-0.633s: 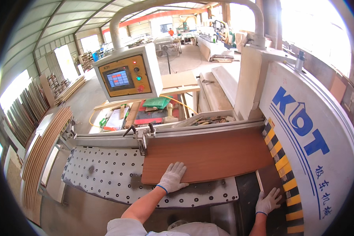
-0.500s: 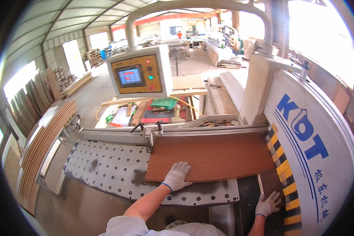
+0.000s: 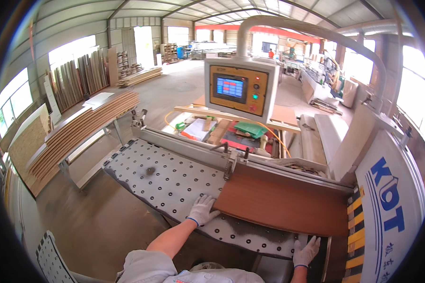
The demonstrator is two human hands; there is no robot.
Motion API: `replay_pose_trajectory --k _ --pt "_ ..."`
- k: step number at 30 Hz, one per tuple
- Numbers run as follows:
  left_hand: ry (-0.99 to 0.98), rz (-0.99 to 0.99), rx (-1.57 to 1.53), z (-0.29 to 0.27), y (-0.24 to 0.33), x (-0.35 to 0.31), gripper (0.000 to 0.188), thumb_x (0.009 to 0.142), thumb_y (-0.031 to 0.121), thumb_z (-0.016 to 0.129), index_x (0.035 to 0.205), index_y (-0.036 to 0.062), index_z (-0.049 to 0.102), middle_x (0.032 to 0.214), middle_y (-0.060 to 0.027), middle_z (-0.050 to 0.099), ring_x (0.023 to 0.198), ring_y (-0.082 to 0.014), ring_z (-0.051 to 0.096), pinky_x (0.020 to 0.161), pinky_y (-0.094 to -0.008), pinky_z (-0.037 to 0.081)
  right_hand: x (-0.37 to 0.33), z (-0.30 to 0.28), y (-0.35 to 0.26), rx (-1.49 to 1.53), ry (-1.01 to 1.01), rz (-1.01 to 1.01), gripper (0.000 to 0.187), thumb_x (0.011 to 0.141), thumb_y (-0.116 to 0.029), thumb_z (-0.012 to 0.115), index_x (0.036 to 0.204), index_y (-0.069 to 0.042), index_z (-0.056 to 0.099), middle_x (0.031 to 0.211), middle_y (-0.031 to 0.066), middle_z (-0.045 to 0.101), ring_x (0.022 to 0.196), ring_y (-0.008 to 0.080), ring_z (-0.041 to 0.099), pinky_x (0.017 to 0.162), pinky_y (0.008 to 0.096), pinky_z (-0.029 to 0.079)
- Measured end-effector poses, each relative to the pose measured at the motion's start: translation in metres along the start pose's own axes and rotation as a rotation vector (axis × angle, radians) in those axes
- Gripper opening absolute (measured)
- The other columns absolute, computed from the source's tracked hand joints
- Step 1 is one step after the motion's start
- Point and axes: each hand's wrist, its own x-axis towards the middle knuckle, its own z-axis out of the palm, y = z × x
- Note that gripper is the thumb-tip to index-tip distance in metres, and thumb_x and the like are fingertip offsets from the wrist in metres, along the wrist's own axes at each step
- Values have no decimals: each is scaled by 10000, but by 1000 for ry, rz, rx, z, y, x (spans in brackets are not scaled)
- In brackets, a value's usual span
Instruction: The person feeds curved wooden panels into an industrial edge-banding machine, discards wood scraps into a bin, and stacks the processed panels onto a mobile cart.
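A reddish-brown wood panel (image 3: 278, 200) lies flat on the grey machine table (image 3: 165, 170), its far side along the metal fence (image 3: 184, 146). My left hand (image 3: 202, 210), in a white glove, is at the panel's near left corner, fingers spread and partly over the bare table. By the near edge, toward its right end, is my gloved right hand (image 3: 306, 251), open with its fingers pointing at the panel. Whether those fingertips touch the edge I cannot tell. A metal stop (image 3: 230, 165) on the fence stands at the panel's far left corner.
A control box with a screen (image 3: 241, 89) hangs from a curved pipe above the far side. At right rises the white machine housing (image 3: 387, 203), with a black-and-yellow striped strip (image 3: 356, 226). Stacked brown panels (image 3: 87, 127) rest on a stand at left.
The view has swung left. My left hand has moved off the panel's top to its near left corner. My right hand has come from the dark strip at right to the panel's near edge.
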Motion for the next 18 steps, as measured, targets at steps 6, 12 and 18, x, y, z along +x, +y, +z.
replay_pose_trajectory --k 6,12,18 --pt "-10 22 8 11 -1 0 773 982 644 583 1528 98 540 1615 -180 475 1552 -384 351 1282 -551 230 19 26 -122 -91 -15 -39 851 995 -600 591 1578 6 454 1700 218 331 1598 429 226 1281 642 162" --pt "-75 49 36 -2 0 -3 797 988 634 578 1520 42 536 1636 -205 442 1555 -397 341 1291 -552 218 27 30 -151 -134 42 94 713 1019 -537 599 1534 -48 530 1685 137 407 1601 358 275 1247 703 189" --pt "-157 169 -59 -5 -9 15 889 981 621 600 1516 -79 480 1649 -248 410 1575 -414 302 1301 -540 206 41 62 -128 -197 112 71 671 1044 -538 565 1533 -78 543 1695 109 408 1591 346 313 1234 681 252"
